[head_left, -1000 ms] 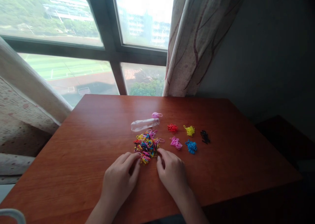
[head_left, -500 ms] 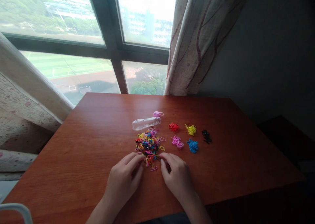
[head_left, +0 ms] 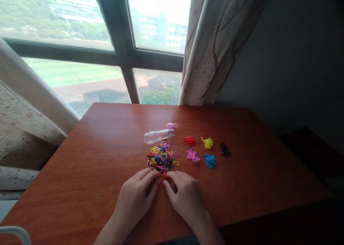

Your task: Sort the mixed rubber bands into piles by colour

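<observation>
A mixed heap of small coloured rubber bands [head_left: 161, 158] lies in the middle of the wooden table [head_left: 94, 159]. My left hand [head_left: 135, 198] and my right hand [head_left: 182, 194] rest on the table at the heap's near edge, fingertips close together and pinching at a few bands there. To the right lie small sorted piles: red bands [head_left: 189, 140], yellow bands [head_left: 207, 142], black bands [head_left: 224, 149], pink bands [head_left: 192, 156] and blue bands [head_left: 209, 160]. A clear plastic bottle [head_left: 158, 136] lies on its side behind the heap, with its pink cap [head_left: 171, 125] beside it.
A window and curtains [head_left: 215, 44] stand behind the table. A patterned curtain [head_left: 24, 119] hangs at the left. A white curved rim [head_left: 13, 233] shows at the bottom left corner. A dark surface [head_left: 311, 151] sits to the right of the table.
My right hand has slid left toward my left hand, so the fingertips now meet at the heap's near edge. A few loose bands at that edge have been drawn together.
</observation>
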`<state>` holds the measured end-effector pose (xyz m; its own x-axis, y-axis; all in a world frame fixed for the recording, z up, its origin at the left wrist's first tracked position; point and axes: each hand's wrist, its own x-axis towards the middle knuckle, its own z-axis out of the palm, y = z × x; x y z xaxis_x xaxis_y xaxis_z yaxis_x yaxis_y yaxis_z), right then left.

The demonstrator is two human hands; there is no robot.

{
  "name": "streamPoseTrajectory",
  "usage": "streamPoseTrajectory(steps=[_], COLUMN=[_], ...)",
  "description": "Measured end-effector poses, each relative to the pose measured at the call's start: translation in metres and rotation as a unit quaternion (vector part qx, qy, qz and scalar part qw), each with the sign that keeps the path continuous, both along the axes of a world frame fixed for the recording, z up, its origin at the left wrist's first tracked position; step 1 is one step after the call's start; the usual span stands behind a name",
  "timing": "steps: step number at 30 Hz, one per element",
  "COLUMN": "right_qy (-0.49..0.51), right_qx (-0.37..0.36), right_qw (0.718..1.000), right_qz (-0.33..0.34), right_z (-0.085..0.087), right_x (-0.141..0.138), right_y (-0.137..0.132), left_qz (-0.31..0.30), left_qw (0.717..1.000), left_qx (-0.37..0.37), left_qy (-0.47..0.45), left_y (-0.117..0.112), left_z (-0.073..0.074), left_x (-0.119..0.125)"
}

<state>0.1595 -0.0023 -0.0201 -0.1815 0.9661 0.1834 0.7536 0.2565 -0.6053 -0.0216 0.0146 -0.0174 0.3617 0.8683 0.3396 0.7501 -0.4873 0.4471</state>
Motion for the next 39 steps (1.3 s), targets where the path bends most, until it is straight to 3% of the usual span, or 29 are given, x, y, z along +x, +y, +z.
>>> streamPoseTrajectory(steps=[20,30,39], right_qy=[0.023,0.003,0.038], right_qx=[0.016,0.033,0.028], right_qw=[1.000,0.999,0.999], right_qz=[0.004,0.024,-0.003], right_z=[-0.0055,-0.0054,-0.0043], right_x=[0.0027,0.0026,0.0045], right_y=[-0.0004,-0.0010,-0.0027], left_qz=[-0.013,-0.052,-0.030], left_qw=[1.000,0.998,0.998], left_qx=[-0.013,0.030,-0.005], left_qy=[-0.022,-0.026,-0.053], left_y=[-0.0016,-0.0032,-0.0031], left_z=[-0.0005,-0.0017,0.0017], left_x=[-0.0009,-0.0003,-0.0006])
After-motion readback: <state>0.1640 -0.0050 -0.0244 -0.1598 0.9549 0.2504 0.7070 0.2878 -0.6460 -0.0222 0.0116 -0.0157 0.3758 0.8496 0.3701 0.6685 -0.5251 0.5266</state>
